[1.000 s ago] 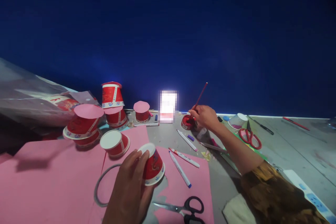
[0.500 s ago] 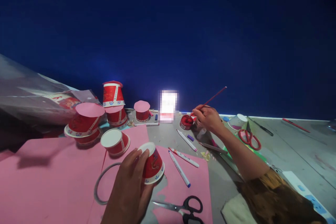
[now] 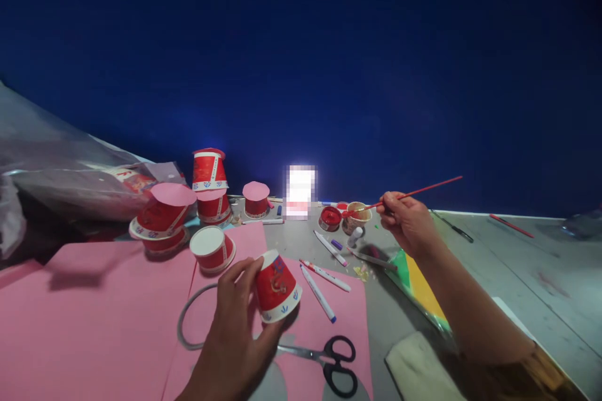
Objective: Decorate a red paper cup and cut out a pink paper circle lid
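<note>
A red paper cup (image 3: pixel 277 288), printed with a gold-toned motif and banded in white and blue at its rim, is held upside down and tilted over the worktop (image 3: pixel 298 243) by the left hand (image 3: pixel 235 332), its fingers curved over the white base and its thumb set low near the rim, a grip by which the printed side is left exposed. A slim red brush (image 3: pixel 423 188) is pinched between the thumb and fingertips of the right hand (image 3: pixel 411 225), held well back from the bristles, apparently so that the fingers are kept clear of the paint. The tip is seen beside a round pot of glossy red paint (image 3: pixel 330 218), though whether the pot's edge is touched cannot be told. A stained, pale cup (image 3: pixel 358 225) is placed just beside the pot. Smooth pink paper (image 3: pixel 117 307) is spread beneath slender white markers (image 3: pixel 318 293) and black-handled scissors (image 3: pixel 339 363), their blades partly hidden behind the left hand. Farther left, inverted red cups (image 3: pixel 209 169) are stacked, flat pink paper discs (image 3: pixel 173 194) resting on their bases, near a crinkled, translucent plastic bag (image 3: pixel 61 150).
</note>
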A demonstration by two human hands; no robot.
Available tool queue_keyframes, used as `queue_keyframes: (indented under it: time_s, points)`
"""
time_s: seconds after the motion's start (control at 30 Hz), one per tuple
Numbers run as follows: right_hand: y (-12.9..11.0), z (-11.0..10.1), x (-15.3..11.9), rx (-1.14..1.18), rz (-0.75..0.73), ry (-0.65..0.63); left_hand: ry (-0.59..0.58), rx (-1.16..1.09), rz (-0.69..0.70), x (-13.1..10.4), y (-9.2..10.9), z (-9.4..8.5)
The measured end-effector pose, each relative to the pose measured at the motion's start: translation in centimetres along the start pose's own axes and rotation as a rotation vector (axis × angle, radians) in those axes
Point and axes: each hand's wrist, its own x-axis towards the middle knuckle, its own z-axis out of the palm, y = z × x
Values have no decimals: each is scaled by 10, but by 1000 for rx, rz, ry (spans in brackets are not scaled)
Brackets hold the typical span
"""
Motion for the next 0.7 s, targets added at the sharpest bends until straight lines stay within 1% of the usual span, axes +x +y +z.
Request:
queue_keyframes:
  time_s: [0.07, 0.13, 0.17, 0.2, 0.27, 0.33, 0.4, 0.5, 0.6, 0.7]
  points:
    - [-5, -1, -29, 90, 69, -26, -55, -145, -134, 3, 11, -5]
    - [-7, 2, -57, 177, 134, -37, -95, -217, -197, 5, 21, -11]
    - [-7, 5, -69, 239, 173, -38, -153, -230, -230, 6, 24, -14]
    - [-6, 8, -81, 317, 216, -36, -155, -246, -242, 7, 27, -16]
    - [-3, 16, -100, 447, 287, -42, -186, -280, -210, 8, 29, -18]
    - [2, 22, -115, 508, 315, -58, -234, -300, -180, 7, 28, -18]
    - [6, 26, -125, 521, 307, -76, -261, -330, -166, 6, 26, -16]
    - [13, 26, -133, 509, 246, -82, -284, -356, -153, 4, 22, -14]
    - [18, 24, -140, 435, 126, -59, -322, -385, -133, 2, 19, -13]
    - [21, 22, -149, 328, 10, -50, -378, -466, -112, 1, 16, -11]
